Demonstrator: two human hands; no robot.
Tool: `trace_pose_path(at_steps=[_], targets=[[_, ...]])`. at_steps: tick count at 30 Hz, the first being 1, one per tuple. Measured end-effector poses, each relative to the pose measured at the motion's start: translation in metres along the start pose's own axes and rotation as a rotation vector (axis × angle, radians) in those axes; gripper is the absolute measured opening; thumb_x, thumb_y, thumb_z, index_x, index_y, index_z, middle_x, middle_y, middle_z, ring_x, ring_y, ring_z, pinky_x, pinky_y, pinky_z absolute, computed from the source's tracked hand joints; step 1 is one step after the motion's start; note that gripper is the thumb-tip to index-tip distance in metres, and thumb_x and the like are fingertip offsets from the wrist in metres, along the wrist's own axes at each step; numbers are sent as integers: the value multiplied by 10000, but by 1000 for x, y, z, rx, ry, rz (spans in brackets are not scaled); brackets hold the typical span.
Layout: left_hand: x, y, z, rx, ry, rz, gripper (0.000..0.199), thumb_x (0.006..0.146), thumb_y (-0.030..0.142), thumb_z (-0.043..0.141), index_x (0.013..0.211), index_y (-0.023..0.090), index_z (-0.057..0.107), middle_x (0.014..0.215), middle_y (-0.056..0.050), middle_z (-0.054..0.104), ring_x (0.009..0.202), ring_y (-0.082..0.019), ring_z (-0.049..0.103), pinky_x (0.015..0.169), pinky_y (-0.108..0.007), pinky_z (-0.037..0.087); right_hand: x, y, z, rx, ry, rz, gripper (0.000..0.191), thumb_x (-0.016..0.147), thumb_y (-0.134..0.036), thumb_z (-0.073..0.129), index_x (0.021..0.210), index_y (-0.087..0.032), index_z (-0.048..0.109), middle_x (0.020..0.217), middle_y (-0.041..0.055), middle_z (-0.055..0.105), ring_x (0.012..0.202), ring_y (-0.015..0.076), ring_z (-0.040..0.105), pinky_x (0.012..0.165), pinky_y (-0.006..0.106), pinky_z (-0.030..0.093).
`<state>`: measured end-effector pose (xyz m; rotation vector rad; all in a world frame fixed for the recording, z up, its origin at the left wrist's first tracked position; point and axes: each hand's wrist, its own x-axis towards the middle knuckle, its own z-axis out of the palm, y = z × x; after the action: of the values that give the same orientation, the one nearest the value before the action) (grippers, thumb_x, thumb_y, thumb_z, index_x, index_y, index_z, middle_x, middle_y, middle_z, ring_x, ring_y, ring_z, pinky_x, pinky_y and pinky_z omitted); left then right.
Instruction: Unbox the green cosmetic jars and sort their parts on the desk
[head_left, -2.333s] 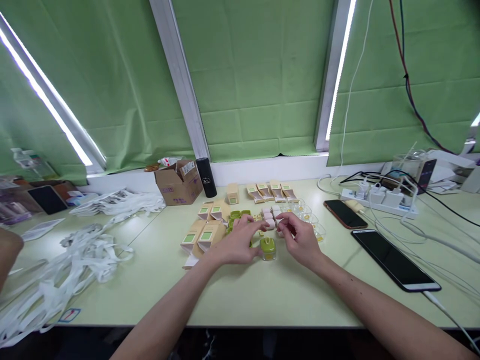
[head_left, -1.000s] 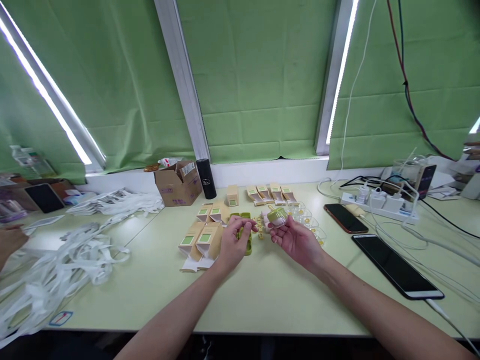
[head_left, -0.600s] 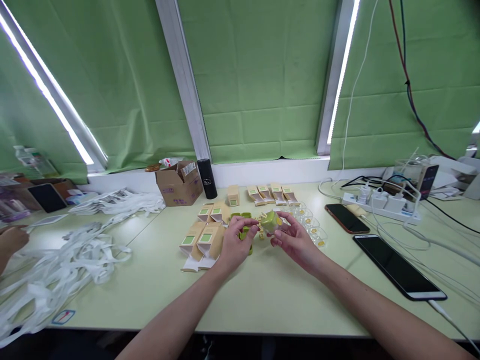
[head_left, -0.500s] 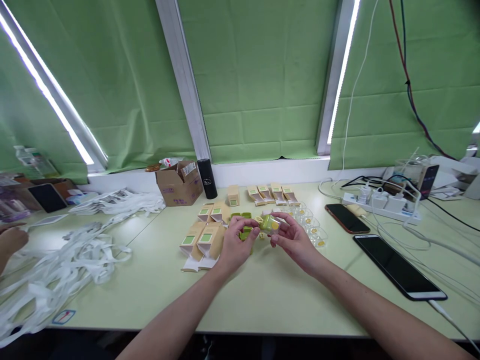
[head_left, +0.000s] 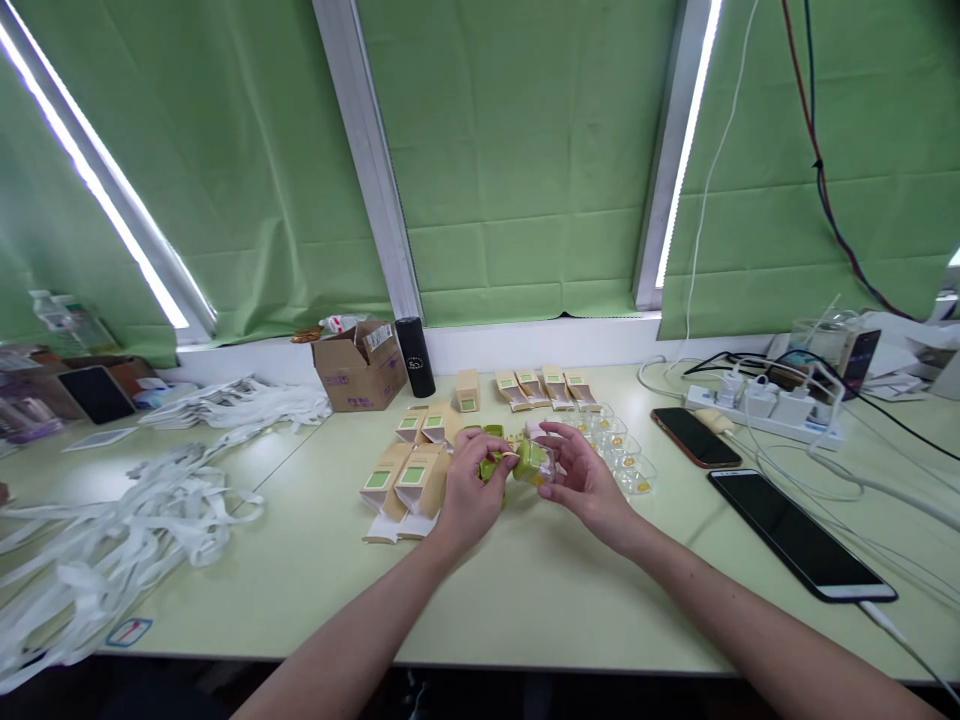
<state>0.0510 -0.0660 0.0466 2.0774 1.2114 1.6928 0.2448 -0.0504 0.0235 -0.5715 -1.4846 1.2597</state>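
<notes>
My right hand holds a small clear container with a green part between thumb and fingers, above the middle of the table. The fingers of my left hand are pinched at its left side on a thin pale piece, too small to name. Green pieces lie partly hidden behind my left hand. To the left stand beige boxes with green labels, their white flaps open. Several clear containers with yellow spots sit right of my right hand.
White straps cover the table's left side. Behind are a cardboard box, a black cylinder and more beige boxes. Two phones and a power strip with cables lie at the right.
The container in my right hand has turned, so its green part faces me more. The other person's hand at the left edge has nearly left the view.
</notes>
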Motion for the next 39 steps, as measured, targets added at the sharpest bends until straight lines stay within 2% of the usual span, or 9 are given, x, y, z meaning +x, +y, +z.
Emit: trace_pose_path(at_steps=[3, 6, 13, 21, 25, 28, 31, 36, 39], targets=[[-2, 1, 0, 55, -13, 95, 113, 964, 266, 637, 857, 235, 659, 940, -78, 739, 1012, -258, 599, 923, -415, 499, -2, -2, 1, -81, -13, -26, 617, 834, -313, 777, 1384, -351, 499, 1357, 87, 584, 1258, 244, 592, 946, 393, 584], [-4, 1, 1, 52, -44, 151, 108, 967, 248, 621, 864, 236, 652, 1012, -88, 759, 1030, -260, 645, 935, -428, 507, -4, -4, 1, -179, -13, -68, 573, 861, -289, 746, 1381, -350, 511, 1346, 73, 599, 1309, 247, 566, 1024, 429, 548], [-8, -2, 2, 21, -33, 105, 151, 981, 268, 597, 843, 226, 644, 1058, -102, 766, 999, -243, 711, 902, -406, 539, -2, -4, -3, -356, 44, -129, 573, 845, -279, 762, 1373, -325, 546, 1334, 76, 641, 1240, 265, 615, 1057, 477, 510], [-1, -6, 1, -313, 132, -181, 247, 951, 447, 670, 899, 212, 615, 1099, -114, 743, 1042, -235, 711, 836, -347, 588, -2, -8, -6, -274, 58, -111, 504, 864, -292, 748, 1340, -324, 583, 1395, 76, 632, 1274, 271, 614, 1080, 484, 517], [8, -13, -3, -430, 196, -329, 398, 848, 549, 768, 875, 197, 583, 1034, -100, 750, 921, -205, 725, 804, -332, 601, -2, -8, -7, -256, 65, -111, 493, 878, -303, 739, 1349, -330, 596, 1428, 76, 621, 1293, 272, 610, 1107, 490, 513], [11, -19, -5, -534, 189, -462, 473, 789, 593, 807, 891, 196, 573, 879, -39, 728, 756, -170, 713, 709, -315, 607, -2, -8, -8, -275, 54, -119, 460, 886, -304, 725, 1332, -328, 614, 1413, 72, 630, 1283, 270, 617, 1114, 489, 508], [12, -24, -6, -639, 195, -531, 487, 757, 585, 840, 886, 202, 569, 795, 9, 690, 695, -150, 693, 657, -302, 607, -2, -8, -10, -294, 50, -128, 436, 883, -310, 727, 1305, -319, 619, 1385, 73, 641, 1220, 262, 640, 1093, 479, 520], [13, -28, -8, -753, 200, -595, 486, 702, 511, 908, 880, 196, 583, 869, -6, 701, 799, -163, 712, 682, -305, 623, -2, -15, -16, -312, 80, -144, 424, 887, -341, 736, 1281, -309, 584, 1298, 79, 667, 1162, 264, 655, 1040, 476, 539], [14, -29, -8, -824, 220, -628, 482, 660, 445, 947, 859, 186, 592, 883, -10, 701, 795, -153, 706, 708, -305, 630, 1, -28, -24, -332, 98, -209, 399, 912, -368, 716, 1272, -307, 556, 1248, 88, 662, 1149, 274, 661, 1014, 480, 543]])
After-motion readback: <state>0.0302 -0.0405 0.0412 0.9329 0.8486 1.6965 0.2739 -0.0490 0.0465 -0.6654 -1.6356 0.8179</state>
